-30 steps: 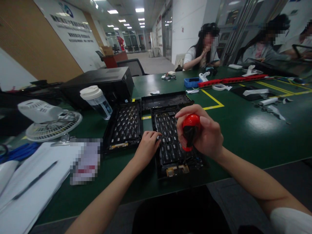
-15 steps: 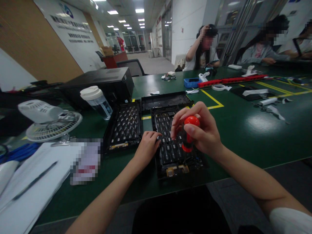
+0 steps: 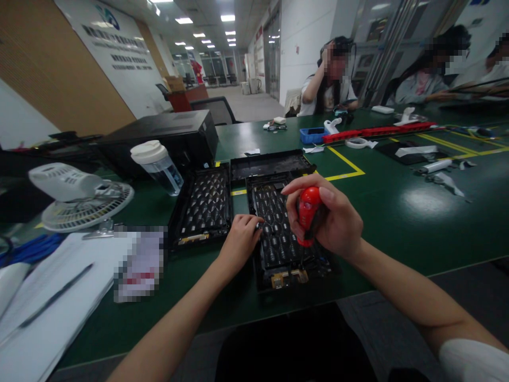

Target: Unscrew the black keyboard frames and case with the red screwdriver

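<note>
Hands: two of the wearer's own, both at the near edge of the bench. Right hand is clenched around one screwdriver with a red and black handle, held upright, tip down on the nearer black tray; tip itself too dark to make out. Left hand rests flat, fingers loosely curled, on the left rim of that same tray, holding nothing.

Black trays: three counted. Nearer one under both hands, with small gold parts at its near end. Second tray just to its left, touching or nearly touching it, cannot tell which. Third tray lies behind them, toward the bench middle.

Left part of the bench: one clear bottle with white lid, tilted, beside one black box; one white desk fan lying on its face; white papers at the near left corner with one pen on top.

Far side of the bench: one blue bin, one long red strip, yellow tape lines, a few white parts near the right edge, too small to name.

People: three others seated along the far edge, well apart from the wearer's hands; one has a hand raised to the head.
</note>
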Demonstrator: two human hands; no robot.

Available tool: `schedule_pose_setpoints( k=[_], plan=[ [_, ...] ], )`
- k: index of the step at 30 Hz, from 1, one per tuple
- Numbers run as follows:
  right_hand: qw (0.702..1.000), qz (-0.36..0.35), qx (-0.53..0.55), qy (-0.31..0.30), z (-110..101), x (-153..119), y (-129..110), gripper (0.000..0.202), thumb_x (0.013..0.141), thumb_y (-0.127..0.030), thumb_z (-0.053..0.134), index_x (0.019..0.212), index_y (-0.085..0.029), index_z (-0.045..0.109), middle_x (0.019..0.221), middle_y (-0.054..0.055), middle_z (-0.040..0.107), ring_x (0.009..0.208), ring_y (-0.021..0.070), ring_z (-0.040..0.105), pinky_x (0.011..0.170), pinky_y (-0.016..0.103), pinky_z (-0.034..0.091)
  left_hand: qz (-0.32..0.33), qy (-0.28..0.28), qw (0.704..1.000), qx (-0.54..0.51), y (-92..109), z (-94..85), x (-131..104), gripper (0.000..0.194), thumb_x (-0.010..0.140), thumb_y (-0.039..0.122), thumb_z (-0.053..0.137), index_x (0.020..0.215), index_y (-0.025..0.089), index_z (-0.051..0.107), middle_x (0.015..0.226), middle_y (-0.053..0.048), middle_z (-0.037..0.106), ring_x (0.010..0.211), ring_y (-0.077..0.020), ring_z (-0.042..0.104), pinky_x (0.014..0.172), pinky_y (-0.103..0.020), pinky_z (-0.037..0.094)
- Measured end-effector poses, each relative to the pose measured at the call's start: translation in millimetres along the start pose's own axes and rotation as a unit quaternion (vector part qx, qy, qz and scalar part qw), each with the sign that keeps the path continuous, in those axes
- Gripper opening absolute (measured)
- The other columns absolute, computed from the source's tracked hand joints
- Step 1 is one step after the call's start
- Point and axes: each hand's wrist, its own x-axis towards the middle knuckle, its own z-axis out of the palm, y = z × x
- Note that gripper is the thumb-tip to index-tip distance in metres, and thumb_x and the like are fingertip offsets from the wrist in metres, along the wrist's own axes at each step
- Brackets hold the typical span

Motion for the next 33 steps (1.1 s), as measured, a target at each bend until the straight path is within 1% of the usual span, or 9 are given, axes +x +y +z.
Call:
schedule_pose_setpoints(
  k=[9,15,18,21,25,26,28,30,33],
  plan=[
    [0.999,-0.031,-0.031,-0.027,-2.8,-1.0,2.9,0.021,0.094,-0.03,0.048,0.097,-0.015,0.062,0.081,0.002,0.062,0.052,0.0092,0.062,0.043,0.021,0.047,-0.001,-0.003,1.0,-0.002,-0.1,0.5,0.0,0.018,0.087,0.013,0.058,0.104,0.017,0.063,0.105,-0.007,0.065,0.102,-0.0239,0.052,0.095,-0.04,0.047],
    [0.994,-0.074,-0.079,0.003,-6.2,5.8,1.7,0.012,0.084,-0.024,0.065,0.085,-0.018,0.054,0.095,0.001,0.065,0.069,0.0139,0.07,0.067,0.033,0.059,-0.001,0.003,1.0,0.0,0.7,-0.7,-0.8,0.018,0.087,0.014,0.058,0.104,0.018,0.063,0.103,-0.007,0.065,0.101,-0.0241,0.052,0.093,-0.04,0.048],
    [0.996,-0.053,-0.065,0.0,-4.2,6.2,0.6,0.016,0.085,-0.017,0.062,0.087,-0.022,0.046,0.094,-0.002,0.067,0.056,0.0106,0.067,0.049,0.026,0.056,0.003,0.007,1.0,0.0,0.9,-0.3,-0.9,0.018,0.087,0.013,0.057,0.104,0.018,0.062,0.103,-0.007,0.065,0.101,-0.0239,0.052,0.093,-0.041,0.048],
    [0.997,-0.023,-0.072,0.013,-1.3,4.7,-0.7,0.019,0.086,-0.015,0.06,0.088,-0.024,0.043,0.077,-0.006,0.066,0.037,0.0052,0.052,0.032,0.017,0.039,0.003,0.003,1.0,-0.002,0.8,-0.1,-0.6,0.018,0.087,0.013,0.056,0.104,0.018,0.062,0.103,-0.007,0.065,0.102,-0.0239,0.052,0.094,-0.042,0.048],
    [0.998,-0.012,-0.058,0.035,-1.3,3.9,0.1,0.011,0.088,-0.022,0.058,0.088,-0.023,0.048,0.061,-0.008,0.056,0.035,0.0057,0.046,0.032,0.017,0.035,0.0,-0.004,1.0,-0.009,-0.1,-0.2,-0.1,0.018,0.088,0.013,0.056,0.103,0.018,0.063,0.103,-0.007,0.066,0.101,-0.024,0.052,0.094,-0.042,0.047],
    [0.998,-0.012,-0.046,0.029,-2.2,3.7,0.5,0.007,0.09,-0.027,0.055,0.09,-0.022,0.05,0.062,-0.006,0.056,0.037,0.0063,0.047,0.033,0.017,0.036,0.0,-0.004,1.0,-0.01,-0.5,-0.1,-0.1,0.018,0.088,0.013,0.056,0.103,0.019,0.063,0.103,-0.006,0.066,0.101,-0.024,0.052,0.094,-0.042,0.047],
    [1.0,-0.006,-0.027,0.01,-4.0,2.8,1.1,0.019,0.093,-0.034,0.046,0.093,-0.018,0.056,0.065,-0.003,0.057,0.041,0.0076,0.051,0.035,0.019,0.038,0.0,-0.004,1.0,-0.009,-1.1,0.2,0.0,0.017,0.087,0.014,0.056,0.102,0.02,0.063,0.103,-0.006,0.066,0.1,-0.024,0.053,0.094,-0.041,0.047],
    [1.0,0.003,-0.02,-0.007,-5.1,1.2,0.8,0.026,0.093,-0.036,0.043,0.098,-0.016,0.059,0.07,-0.001,0.058,0.045,0.0086,0.054,0.037,0.02,0.04,0.001,-0.003,1.0,-0.007,-1.2,0.4,0.0,0.017,0.087,0.014,0.057,0.102,0.019,0.063,0.103,-0.006,0.066,0.1,-0.0239,0.053,0.094,-0.041,0.047],
    [0.999,0.007,-0.035,-0.025,-4.1,-1.5,0.1,0.024,0.094,-0.033,0.045,0.104,-0.016,0.058,0.076,0.0,0.058,0.052,0.0088,0.056,0.043,0.02,0.044,0.001,-0.004,1.0,-0.004,-0.4,0.1,0.0,0.017,0.087,0.014,0.058,0.102,0.018,0.063,0.103,-0.007,0.066,0.101,-0.0241,0.052,0.095,-0.04,0.047]
  ],
)
